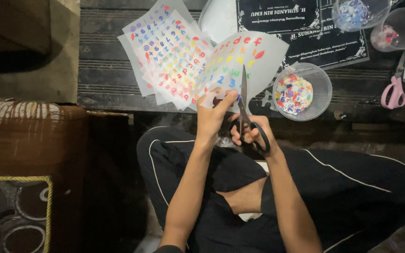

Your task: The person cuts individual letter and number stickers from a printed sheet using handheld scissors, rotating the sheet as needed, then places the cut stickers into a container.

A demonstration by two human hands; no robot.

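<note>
Scissors (244,100) up and working, black handles threaded on the fingers of the right hand (251,133), blades pointing far into the sheet (240,61). The left hand (214,112) pinches that sheet at its near edge, thumb on top, right beside the blades. The sheet sits above the lap, leaning out over the near edge of the bench (104,79), and it is thin, translucent film dotted with coloured letters and numbers. It looks feather-light and floppy, curling where nothing supports it, so a grip close to the cut line seems the only way to keep it taut; held far from the blades, it would likely buckle and fold between them instead of shearing. The surface appears glossy, probably slick, so a firm pinch makes sense. To the left, a fanned stack of sheets (165,51) lies on the bench, touching the held one. Just right of the blades, a clear bowl (302,91) holds a heap of small coloured cut pieces. Pink scissors (394,89) lie at far right, with two more clear cups (380,21) beyond.
</note>
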